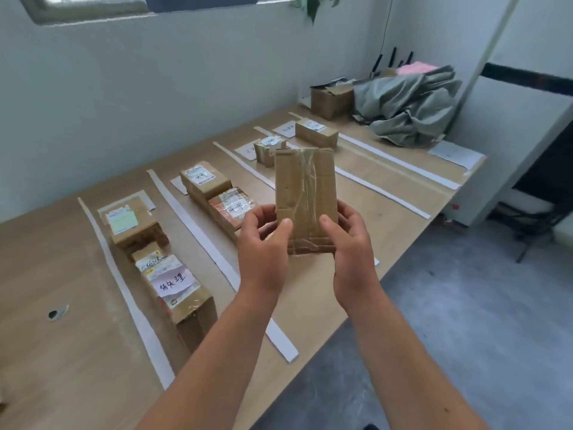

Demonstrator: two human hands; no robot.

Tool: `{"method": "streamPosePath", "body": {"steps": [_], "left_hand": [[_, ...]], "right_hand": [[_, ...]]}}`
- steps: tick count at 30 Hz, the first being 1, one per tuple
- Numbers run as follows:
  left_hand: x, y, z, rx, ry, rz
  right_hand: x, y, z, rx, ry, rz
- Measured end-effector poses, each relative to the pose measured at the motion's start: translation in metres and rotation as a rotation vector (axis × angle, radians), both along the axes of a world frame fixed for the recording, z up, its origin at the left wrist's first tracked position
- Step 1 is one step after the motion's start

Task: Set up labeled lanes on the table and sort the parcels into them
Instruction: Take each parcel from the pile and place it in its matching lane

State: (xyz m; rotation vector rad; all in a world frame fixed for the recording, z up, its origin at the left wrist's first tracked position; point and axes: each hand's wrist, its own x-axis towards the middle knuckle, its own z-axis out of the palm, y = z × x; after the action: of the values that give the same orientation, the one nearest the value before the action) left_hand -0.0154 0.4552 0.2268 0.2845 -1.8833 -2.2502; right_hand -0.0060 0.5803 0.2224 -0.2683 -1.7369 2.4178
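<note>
Gripping a taped box (pixel 305 193) near its bottom, left hand (pixel 263 243) and right hand (pixel 348 246) curl around it — left of the fingers, parcels (pixel 195 311) carry handwritten labels (pixel 173 282), illegible.

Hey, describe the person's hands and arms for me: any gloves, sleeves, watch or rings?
Nothing is worn that the picture shows. The left hand and right hand have no gloves, and no rings show on the visible fingers. Both wrists are free of a watch or bracelet. The forearms are uncovered right to the bottom edge, with no sleeve in view.
</note>
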Motion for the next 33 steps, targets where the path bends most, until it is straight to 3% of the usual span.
{"method": "streamPosePath", "body": {"steps": [8, 15, 24, 33], "left_hand": [[-0.024, 0.130, 0.001, -0.017, 0.003, -0.071], [-0.049, 0.220, -0.012, -0.192, 0.065, -0.090], [-0.106, 0.241, -0.028, -0.199, 0.019, -0.012], [-0.215, 0.244, -0.036, -0.068, -0.019, 0.036]], "right_hand": [[-0.019, 0.124, -0.006, 0.011, 0.012, -0.055], [-0.045, 0.209, -0.010, 0.011, -0.017, -0.045], [-0.107, 0.243, -0.031, -0.023, -0.101, 0.017], [-0.225, 0.261, -0.029, 0.076, -0.114, 0.068]]}}
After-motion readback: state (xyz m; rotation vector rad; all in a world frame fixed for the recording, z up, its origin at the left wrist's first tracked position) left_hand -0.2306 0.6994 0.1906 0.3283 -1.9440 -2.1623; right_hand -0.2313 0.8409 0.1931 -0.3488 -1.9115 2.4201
